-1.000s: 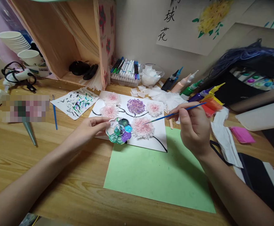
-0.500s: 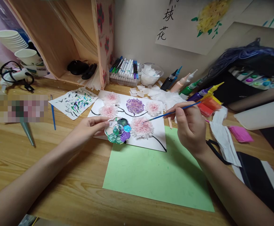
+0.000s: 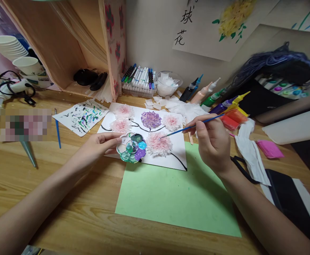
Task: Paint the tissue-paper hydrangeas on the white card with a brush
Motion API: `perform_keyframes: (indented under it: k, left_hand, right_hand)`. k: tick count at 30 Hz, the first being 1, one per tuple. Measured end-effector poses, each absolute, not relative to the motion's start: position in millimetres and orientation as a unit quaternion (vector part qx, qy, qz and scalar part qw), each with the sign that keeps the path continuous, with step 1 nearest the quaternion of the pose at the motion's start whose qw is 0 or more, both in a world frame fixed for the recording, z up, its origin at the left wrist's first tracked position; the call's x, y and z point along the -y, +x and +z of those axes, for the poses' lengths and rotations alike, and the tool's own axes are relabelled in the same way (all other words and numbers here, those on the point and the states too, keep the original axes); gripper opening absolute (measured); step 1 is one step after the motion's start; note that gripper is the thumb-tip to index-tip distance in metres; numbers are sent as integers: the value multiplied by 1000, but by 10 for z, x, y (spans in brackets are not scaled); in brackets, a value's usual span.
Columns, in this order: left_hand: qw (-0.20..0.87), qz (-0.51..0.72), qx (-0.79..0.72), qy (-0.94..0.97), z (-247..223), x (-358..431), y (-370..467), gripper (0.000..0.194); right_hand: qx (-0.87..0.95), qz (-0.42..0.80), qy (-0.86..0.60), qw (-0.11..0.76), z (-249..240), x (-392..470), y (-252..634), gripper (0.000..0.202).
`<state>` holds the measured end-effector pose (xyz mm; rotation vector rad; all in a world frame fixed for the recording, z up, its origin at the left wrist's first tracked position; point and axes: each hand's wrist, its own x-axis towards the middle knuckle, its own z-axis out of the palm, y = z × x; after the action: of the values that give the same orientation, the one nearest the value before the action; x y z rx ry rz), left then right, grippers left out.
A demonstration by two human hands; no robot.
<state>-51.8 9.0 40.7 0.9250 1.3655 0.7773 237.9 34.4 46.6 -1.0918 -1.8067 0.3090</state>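
My left hand pinches the edge of a flower-shaped paint palette with green, blue and purple paint in its wells, held over the white sheet's lower left part. In my right hand is a thin blue paintbrush, its tip at the lower pink paper flower. The white sheet also bears smaller pink flowers, a purple flower and black painted stems. Under its lower edge lies a green sheet.
A paint-dabbed paper and second blue brush lie left. Behind are markers, a glass bowl with white paper bits and paint bottles. A pink packet and black case are at right.
The whole view has shifted slightly, so things appear a little further left. Both hands keep their holds, and the brush tip is still at the lower pink flower.
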Motion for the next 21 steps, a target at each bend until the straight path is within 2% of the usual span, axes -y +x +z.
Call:
perform_keyframes:
  k: [10, 21]
  left_hand:
    - [606, 324, -594, 418, 399, -100, -515, 46]
    - [603, 327, -597, 417, 392, -104, -518, 42]
  right_hand:
    - [747, 120, -435, 488, 471, -343, 2382, 15]
    - [767, 81, -435, 464, 540, -278, 2360, 17]
